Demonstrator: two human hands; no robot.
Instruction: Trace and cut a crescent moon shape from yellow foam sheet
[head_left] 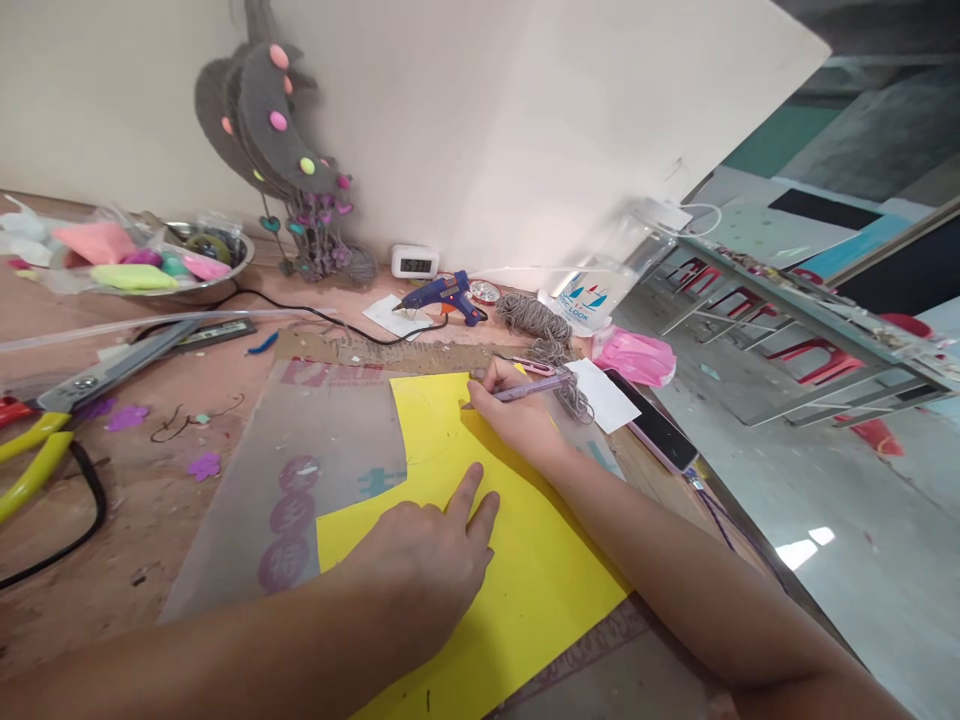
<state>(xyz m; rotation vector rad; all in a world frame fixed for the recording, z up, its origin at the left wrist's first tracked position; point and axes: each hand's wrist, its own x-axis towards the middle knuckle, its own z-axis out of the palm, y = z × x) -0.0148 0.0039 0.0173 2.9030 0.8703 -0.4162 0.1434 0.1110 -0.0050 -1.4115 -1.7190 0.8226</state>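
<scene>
A yellow sheet [540, 590] with a piece cut out of its left side lies in front of me. My left hand [431, 555] rests on it, index and middle fingers stretched out and apart, holding nothing. Near the sheet's far edge, my right hand [517, 405] grips a purple pen [532, 387], its tip at the paper. Beneath the sheet is a translucent plastic bag [247, 500] with pink printing. Some grey yarn [536, 325] lies just beyond my right hand.
Large yellow-handled scissors [112, 380] lie left, below a metal bowl [236, 262] of colourful pieces. A blue glue gun [439, 292], a white digital clock [415, 262] and a plastic jug [607, 270] stand at the back. A phone [660, 430] lies right; grey felt moons [262, 120] hang above.
</scene>
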